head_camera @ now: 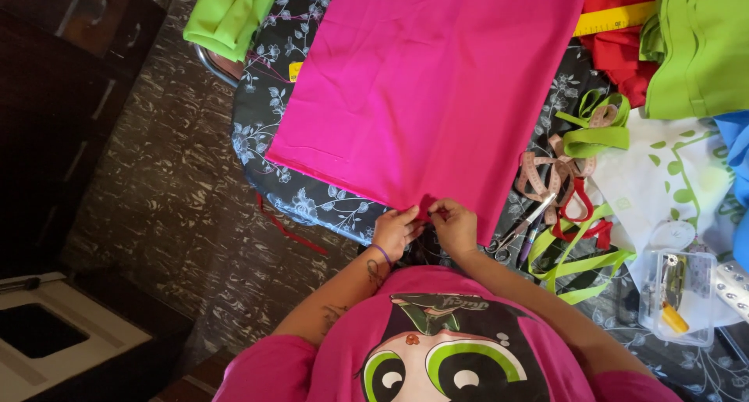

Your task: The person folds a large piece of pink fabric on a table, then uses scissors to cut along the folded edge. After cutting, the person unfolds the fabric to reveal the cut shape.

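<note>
A clear plastic box holds small yellow bits. The smooth pink cloth has its near edge pinched by left hand and right hand.

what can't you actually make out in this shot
Head view only:
- What the left hand and right hand pinch at the edge of the pink fabric: too small, hidden by fingers.
- Contents of the clear plastic box: too small and blurred.
- Yellow ruler: partly under the pink fabric.
- Green fabric: cut off by the top edge.
</note>
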